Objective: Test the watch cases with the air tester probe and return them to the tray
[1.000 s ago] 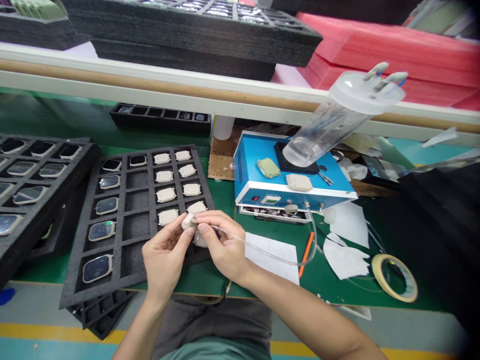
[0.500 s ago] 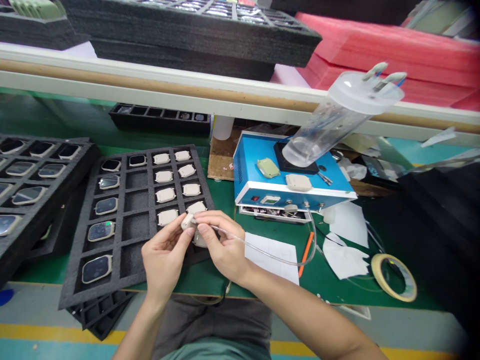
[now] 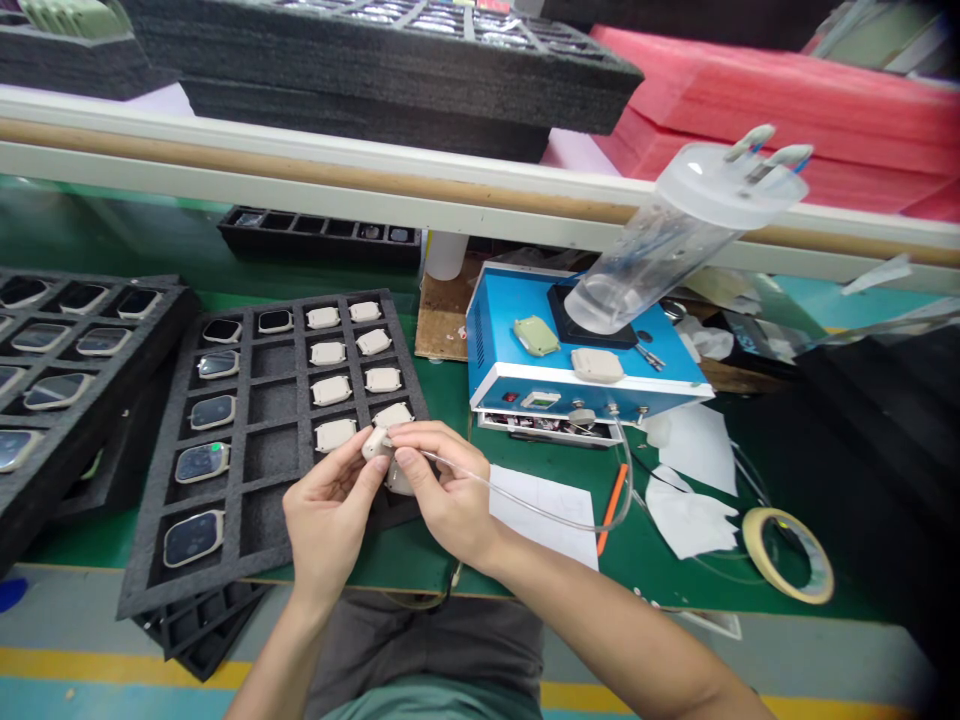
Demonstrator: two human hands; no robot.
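Note:
Between thumb and fingers, my left hand [image 3: 330,515] pinches a small beige watch case [image 3: 374,444]. My right hand [image 3: 448,495] is closed on the tip of a clear tube [image 3: 525,507], held against the case's right side. The tube curves back to the front of a blue machine [image 3: 517,355]. Both hands are over the right edge of a black foam tray [image 3: 306,375], which holds dark-screened watches in its left columns and beige cases in its right columns.
Another foam tray [image 3: 124,400] of watches lies at the left. A clear cylinder [image 3: 637,255], a green case [image 3: 536,336] and a beige case [image 3: 597,365] sit on the machine. White paper [image 3: 551,510], an orange stick [image 3: 613,508] and a tape roll [image 3: 787,555] lie at the right.

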